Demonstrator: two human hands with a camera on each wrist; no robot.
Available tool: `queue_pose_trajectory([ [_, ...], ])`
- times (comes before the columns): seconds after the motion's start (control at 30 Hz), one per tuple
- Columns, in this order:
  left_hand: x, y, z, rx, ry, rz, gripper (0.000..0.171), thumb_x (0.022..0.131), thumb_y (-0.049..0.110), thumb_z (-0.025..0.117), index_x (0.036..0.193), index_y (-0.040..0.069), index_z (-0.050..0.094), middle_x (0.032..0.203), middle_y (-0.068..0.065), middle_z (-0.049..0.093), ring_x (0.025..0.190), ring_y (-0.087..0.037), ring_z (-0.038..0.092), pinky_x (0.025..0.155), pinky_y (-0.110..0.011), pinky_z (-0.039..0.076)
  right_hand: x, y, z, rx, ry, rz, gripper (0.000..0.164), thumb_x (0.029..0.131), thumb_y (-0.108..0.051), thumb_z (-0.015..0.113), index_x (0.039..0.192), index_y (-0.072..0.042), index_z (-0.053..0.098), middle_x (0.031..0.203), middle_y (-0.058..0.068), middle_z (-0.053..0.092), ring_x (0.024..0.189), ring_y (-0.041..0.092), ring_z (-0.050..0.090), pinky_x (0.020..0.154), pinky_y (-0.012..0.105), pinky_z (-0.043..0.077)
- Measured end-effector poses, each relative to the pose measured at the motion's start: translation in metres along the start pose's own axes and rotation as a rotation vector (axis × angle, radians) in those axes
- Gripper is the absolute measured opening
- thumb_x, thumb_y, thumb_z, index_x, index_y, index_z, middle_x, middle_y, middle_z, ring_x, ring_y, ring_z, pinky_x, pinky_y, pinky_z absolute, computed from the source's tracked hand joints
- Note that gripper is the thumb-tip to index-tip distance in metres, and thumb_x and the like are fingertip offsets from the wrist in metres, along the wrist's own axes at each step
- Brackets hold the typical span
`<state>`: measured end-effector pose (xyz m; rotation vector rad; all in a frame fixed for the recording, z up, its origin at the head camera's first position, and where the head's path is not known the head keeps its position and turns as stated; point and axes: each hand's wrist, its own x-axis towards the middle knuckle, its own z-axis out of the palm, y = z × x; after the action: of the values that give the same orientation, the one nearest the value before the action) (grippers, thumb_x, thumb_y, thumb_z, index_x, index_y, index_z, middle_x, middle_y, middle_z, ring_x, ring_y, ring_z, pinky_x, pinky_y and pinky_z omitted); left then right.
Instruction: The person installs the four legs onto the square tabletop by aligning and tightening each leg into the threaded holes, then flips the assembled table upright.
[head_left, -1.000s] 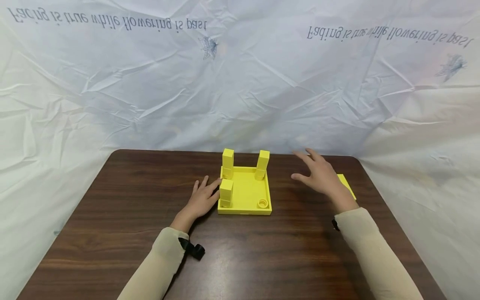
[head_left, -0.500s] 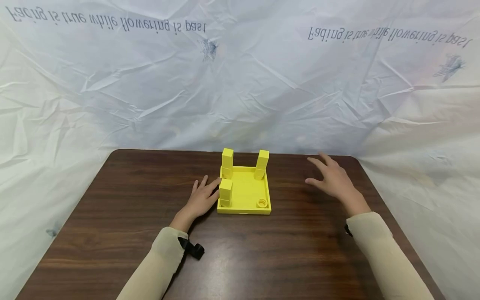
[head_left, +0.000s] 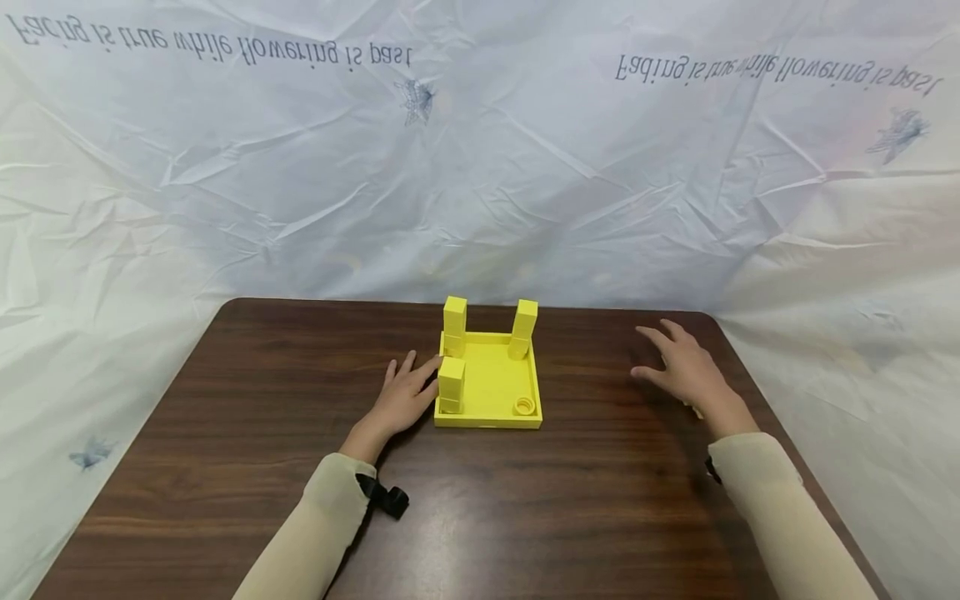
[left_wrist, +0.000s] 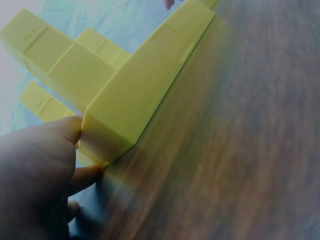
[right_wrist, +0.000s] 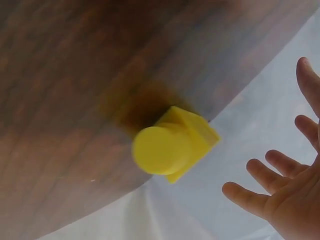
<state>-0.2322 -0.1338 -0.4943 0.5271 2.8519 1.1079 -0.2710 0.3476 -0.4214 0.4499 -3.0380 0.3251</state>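
Note:
A square yellow tray (head_left: 495, 383) lies on the brown table. Yellow square posts rise at its back left (head_left: 455, 325), back right (head_left: 524, 327) and front left (head_left: 452, 385) corners, while its front right corner bears a low ring (head_left: 524, 406). My left hand (head_left: 401, 404) rests beside the tray, fingers touching its left wall; the left wrist view shows them against the tray's corner (left_wrist: 95, 127). My right hand (head_left: 690, 371) hovers at the table's right with fingers spread, holding nothing. Near it, a yellow block with a round end (right_wrist: 165, 150) is mostly hidden by my hand in the head view.
The brown table (head_left: 525, 517) has rounded far corners. A wrinkled white printed sheet (head_left: 480, 192) hangs behind it and along both sides. A black strap (head_left: 384, 497) sits on my left wrist.
My right hand has moved right and a little nearer to me, over the yellow piece that showed beside the wrist earlier. My left hand and the tray stay in place.

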Motion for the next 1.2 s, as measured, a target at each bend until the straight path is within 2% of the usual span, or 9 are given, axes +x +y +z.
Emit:
queue_pose_trajectory([
  [0.3, -0.001, 0.000, 0.003, -0.003, 0.013, 0.002, 0.055, 0.115, 0.033, 0.045, 0.166, 0.013, 0.038, 0.164, -0.015, 0.044, 0.162, -0.041, 0.006, 0.126, -0.062, -0.009, -0.005, 0.016, 0.013, 0.020, -0.029, 0.026, 0.083, 0.095, -0.029, 0.082, 0.160, -0.002, 0.039, 0.162, 0.043, 0.019, 0.140, 0.070, 0.025, 0.100, 0.087, 0.030],
  [0.53, -0.003, 0.000, 0.006, 0.000, 0.026, 0.000, 0.055, 0.115, 0.032, 0.045, 0.166, 0.013, 0.038, 0.164, -0.015, 0.044, 0.162, -0.040, 0.006, 0.127, -0.062, -0.009, -0.004, 0.023, 0.021, 0.043, -0.035, -0.005, 0.081, 0.094, -0.022, 0.083, 0.158, 0.003, 0.040, 0.160, 0.046, 0.021, 0.140, 0.071, 0.025, 0.104, 0.083, 0.032],
  [0.77, -0.004, 0.000, 0.008, 0.005, 0.034, -0.006, 0.055, 0.115, 0.033, 0.045, 0.166, 0.014, 0.038, 0.164, -0.015, 0.044, 0.162, -0.040, 0.007, 0.127, -0.061, -0.008, -0.007, 0.024, 0.022, 0.092, -0.055, 0.016, 0.079, 0.096, -0.022, 0.081, 0.159, 0.001, 0.039, 0.160, 0.046, 0.021, 0.139, 0.071, 0.025, 0.104, 0.085, 0.029],
  [0.83, -0.004, 0.000, 0.008, 0.006, 0.032, -0.005, 0.055, 0.115, 0.033, 0.045, 0.166, 0.015, 0.038, 0.164, -0.014, 0.043, 0.162, -0.040, 0.007, 0.127, -0.061, -0.008, -0.008, 0.023, 0.022, 0.103, -0.072, 0.021, 0.076, 0.098, -0.022, 0.078, 0.159, 0.002, 0.039, 0.158, 0.046, 0.026, 0.139, 0.070, 0.029, 0.105, 0.084, 0.030],
  [1.0, -0.005, 0.001, 0.007, 0.001, 0.031, -0.005, 0.055, 0.115, 0.034, 0.045, 0.166, 0.014, 0.038, 0.164, -0.015, 0.044, 0.162, -0.040, 0.006, 0.127, -0.062, -0.008, -0.009, 0.018, 0.020, 0.077, -0.101, 0.011, 0.068, 0.101, -0.022, 0.074, 0.155, 0.005, 0.044, 0.144, 0.043, 0.050, 0.129, 0.065, 0.047, 0.100, 0.077, 0.042],
  [1.2, -0.005, 0.002, 0.007, 0.009, 0.025, -0.011, 0.056, 0.115, 0.035, 0.045, 0.166, 0.015, 0.037, 0.164, -0.014, 0.044, 0.162, -0.040, 0.006, 0.127, -0.062, -0.008, -0.009, 0.013, 0.019, 0.065, -0.127, -0.002, 0.059, 0.101, -0.018, 0.073, 0.150, 0.006, 0.049, 0.137, 0.041, 0.056, 0.124, 0.062, 0.052, 0.095, 0.074, 0.046],
])
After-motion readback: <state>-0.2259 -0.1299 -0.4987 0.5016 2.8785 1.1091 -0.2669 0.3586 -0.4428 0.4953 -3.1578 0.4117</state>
